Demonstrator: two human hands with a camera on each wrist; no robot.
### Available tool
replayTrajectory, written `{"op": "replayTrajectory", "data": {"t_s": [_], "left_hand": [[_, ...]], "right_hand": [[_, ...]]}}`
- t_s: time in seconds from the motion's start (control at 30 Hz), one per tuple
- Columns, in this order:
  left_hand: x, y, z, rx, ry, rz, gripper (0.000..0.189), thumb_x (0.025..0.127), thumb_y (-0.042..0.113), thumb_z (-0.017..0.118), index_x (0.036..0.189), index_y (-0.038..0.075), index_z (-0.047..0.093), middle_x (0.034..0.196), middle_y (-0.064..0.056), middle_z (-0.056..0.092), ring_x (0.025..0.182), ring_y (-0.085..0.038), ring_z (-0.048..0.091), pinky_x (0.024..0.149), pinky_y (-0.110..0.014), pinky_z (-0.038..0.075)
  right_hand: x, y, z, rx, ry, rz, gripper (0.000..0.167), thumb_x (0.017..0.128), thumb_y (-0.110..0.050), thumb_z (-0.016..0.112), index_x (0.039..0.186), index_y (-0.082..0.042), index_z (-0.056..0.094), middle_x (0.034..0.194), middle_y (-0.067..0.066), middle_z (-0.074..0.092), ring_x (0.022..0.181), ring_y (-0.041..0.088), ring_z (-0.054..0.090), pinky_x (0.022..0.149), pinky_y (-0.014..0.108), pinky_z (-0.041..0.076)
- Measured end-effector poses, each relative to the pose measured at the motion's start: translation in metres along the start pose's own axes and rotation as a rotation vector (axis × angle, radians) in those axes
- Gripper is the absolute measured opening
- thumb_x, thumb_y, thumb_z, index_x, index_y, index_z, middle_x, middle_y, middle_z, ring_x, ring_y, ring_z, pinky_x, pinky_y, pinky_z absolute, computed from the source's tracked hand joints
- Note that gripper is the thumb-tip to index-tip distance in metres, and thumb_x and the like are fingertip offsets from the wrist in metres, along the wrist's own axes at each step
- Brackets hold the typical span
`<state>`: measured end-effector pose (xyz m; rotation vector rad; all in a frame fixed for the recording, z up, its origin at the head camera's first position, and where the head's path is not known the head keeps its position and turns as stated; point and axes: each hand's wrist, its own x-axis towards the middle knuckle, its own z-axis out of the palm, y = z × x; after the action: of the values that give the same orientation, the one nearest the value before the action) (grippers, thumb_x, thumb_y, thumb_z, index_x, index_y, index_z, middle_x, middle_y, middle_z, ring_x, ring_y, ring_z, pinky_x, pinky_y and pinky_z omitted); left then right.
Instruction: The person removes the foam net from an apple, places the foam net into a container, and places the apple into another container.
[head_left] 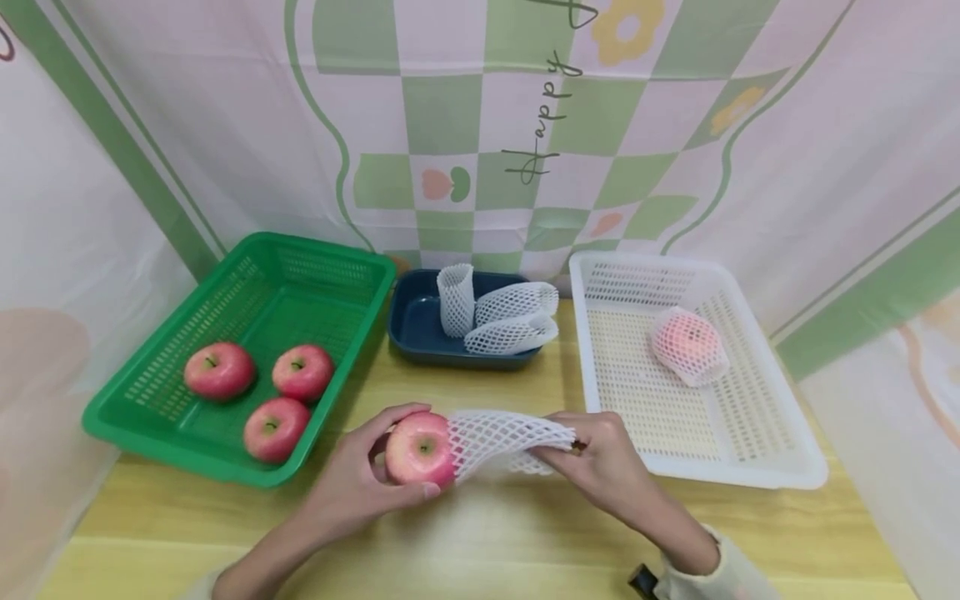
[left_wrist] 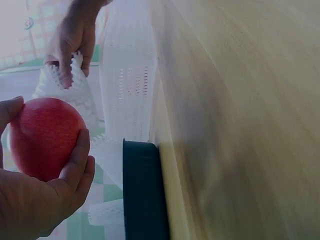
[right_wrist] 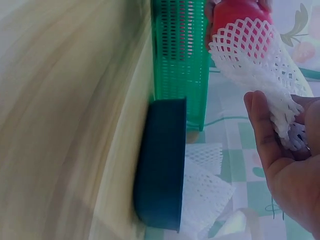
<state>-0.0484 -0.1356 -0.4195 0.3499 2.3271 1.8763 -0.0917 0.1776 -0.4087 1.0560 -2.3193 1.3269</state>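
My left hand (head_left: 358, 475) grips a red apple (head_left: 422, 450) above the table, thumb below and fingers round its far side. A white foam net sleeve (head_left: 495, 437) covers the apple's right side. My right hand (head_left: 603, 458) pinches the sleeve's other end, which bunches between thumb and fingers in the right wrist view. The left wrist view shows the apple (left_wrist: 47, 137) held between thumb and fingertips, with the sleeve (left_wrist: 67, 85) behind it.
Three apples (head_left: 220, 372) lie in a green basket (head_left: 330, 250) at left. Behind the hands, a dark blue tray (head_left: 416, 321) holds several foam net sleeves (head_left: 517, 304). At right, a white basket (head_left: 622, 400) contains one netted apple (head_left: 688, 343). A patterned cloth (head_left: 495, 125) hangs behind.
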Motion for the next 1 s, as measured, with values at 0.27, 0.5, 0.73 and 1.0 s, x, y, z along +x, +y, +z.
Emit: {"op": "replayTrajectory", "data": {"t_s": [0.27,0.5,0.73,1.0], "left_hand": [[-0.009,0.022,-0.017,0.028,0.028,0.039,0.074,0.076,0.020,0.098,0.141,0.020,0.063,0.128,-0.004,0.071,0.100,-0.017,0.073,0.079,-0.032,0.065],[-0.009,0.044,-0.039,0.185,0.059,0.058,0.074,0.076,0.029,0.098,0.141,0.024,0.062,0.125,0.002,0.072,0.100,-0.014,0.072,0.082,-0.029,0.063],[-0.007,0.073,-0.069,0.393,0.133,0.056,0.076,0.076,0.035,0.098,0.143,0.028,0.062,0.125,0.000,0.071,0.095,-0.015,0.069,0.076,-0.025,0.060],[0.016,0.098,-0.107,0.488,0.134,-0.081,0.075,0.085,0.048,0.089,0.148,0.029,0.054,0.127,-0.004,0.069,0.100,-0.024,0.070,0.072,-0.033,0.061]], "right_hand": [[-0.007,0.002,-0.001,-0.011,0.012,0.003,0.024,0.076,0.008,0.087,0.097,-0.003,0.083,0.085,0.009,0.080,0.065,0.002,0.065,0.054,0.014,0.052],[-0.010,0.000,0.000,-0.017,-0.006,0.042,0.025,0.077,0.008,0.087,0.099,-0.002,0.082,0.089,0.010,0.080,0.073,0.009,0.074,0.063,0.016,0.058],[-0.012,0.000,-0.001,-0.041,-0.008,0.036,0.025,0.076,0.007,0.089,0.099,-0.003,0.082,0.089,0.008,0.081,0.075,0.010,0.075,0.066,0.017,0.059],[-0.012,0.001,-0.006,-0.108,0.014,0.017,0.027,0.072,0.006,0.090,0.095,-0.005,0.083,0.087,0.005,0.080,0.073,0.009,0.073,0.064,0.015,0.058]]}}
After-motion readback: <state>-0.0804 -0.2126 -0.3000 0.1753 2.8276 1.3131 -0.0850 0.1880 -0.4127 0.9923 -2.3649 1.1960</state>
